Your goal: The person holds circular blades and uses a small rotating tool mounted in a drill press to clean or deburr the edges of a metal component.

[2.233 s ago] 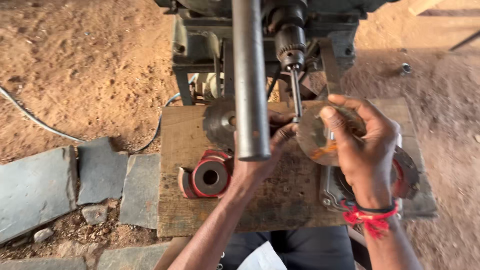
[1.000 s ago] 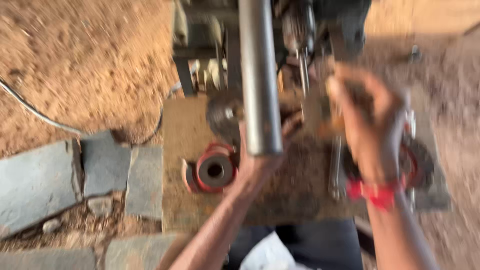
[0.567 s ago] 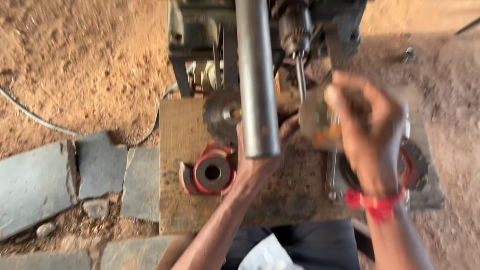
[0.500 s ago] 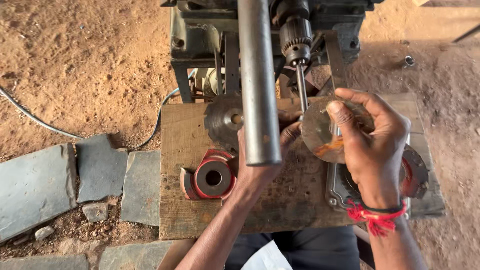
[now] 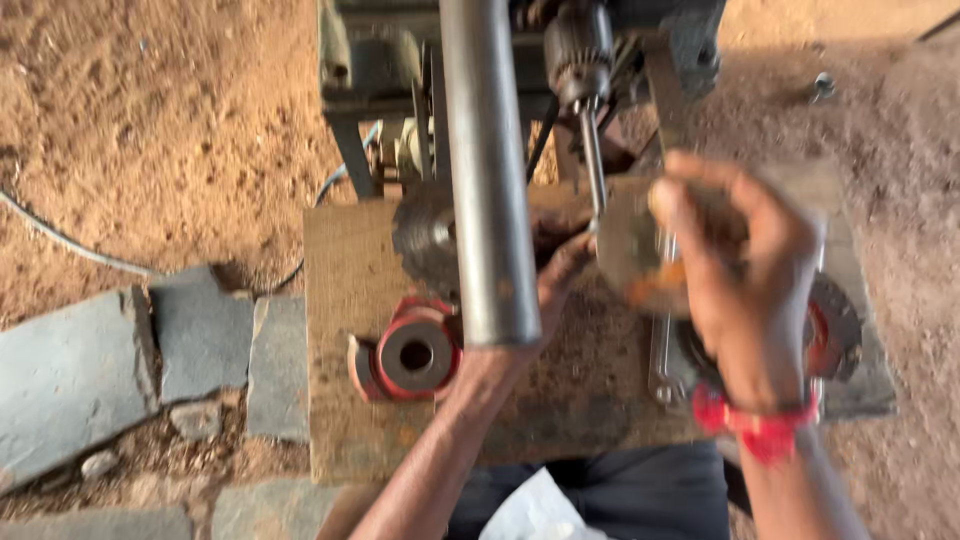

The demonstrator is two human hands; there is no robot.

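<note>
My right hand [image 5: 740, 270] grips a round grey metal disc [image 5: 625, 255] with orange marks and holds it up beside the drill bit [image 5: 592, 165] of a drill press. My left hand [image 5: 550, 265] reaches under the thick grey steel column [image 5: 488, 170], fingers near the disc's left edge; whether it touches the disc is hidden by the column and blur. The chuck [image 5: 578, 55] hangs above. A red tie circles my right wrist [image 5: 758, 430].
A wooden board [image 5: 345, 340] serves as the work surface. On it lie a red and grey round bushing part [image 5: 412, 352], a toothed gear [image 5: 425, 235], a wrench [image 5: 662, 360] and a red-centred toothed wheel [image 5: 830, 330]. Slate stones [image 5: 90, 370] lie left on sandy ground.
The view shook and blurred. My right hand kept the disc by the drill bit, shifting it slightly. My left hand stayed under the column.
</note>
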